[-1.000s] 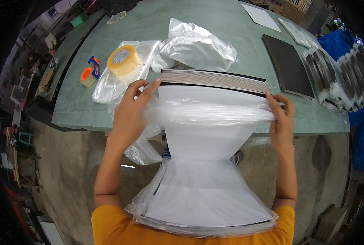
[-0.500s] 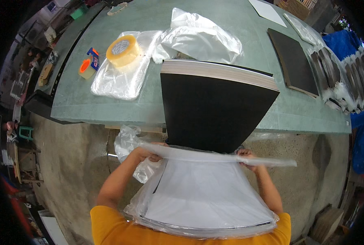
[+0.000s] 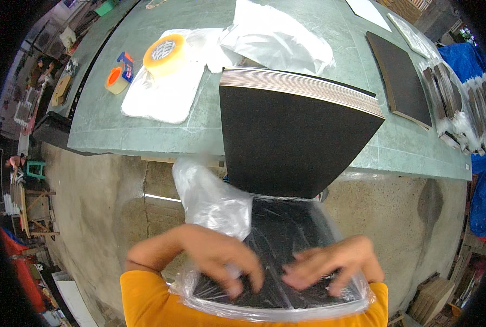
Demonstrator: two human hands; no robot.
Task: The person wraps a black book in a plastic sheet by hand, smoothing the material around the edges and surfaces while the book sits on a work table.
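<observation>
A thick stack of black sheets (image 3: 292, 136) leans from the edge of the green table (image 3: 145, 139) down toward my body. A clear plastic bag (image 3: 213, 199) covers only the stack's lower end and is bunched against my orange shirt. My left hand (image 3: 221, 259) and my right hand (image 3: 330, 261) lie side by side on that lower end, fingers curled into the plastic. Both hands are motion-blurred. The stack's upper part is bare black, with its pale layered edge showing on top.
On the table lie a yellow tape roll (image 3: 165, 54), a small orange tape dispenser (image 3: 115, 79), flat plastic bags (image 3: 164, 98), crumpled plastic (image 3: 278, 41) and a dark board (image 3: 401, 79). Wrapped stacks (image 3: 461, 109) line the right edge. Concrete floor lies below.
The plastic bag has been drawn down the stack from its top to its lower end. Both hands moved with it toward my body, baring the black upper face.
</observation>
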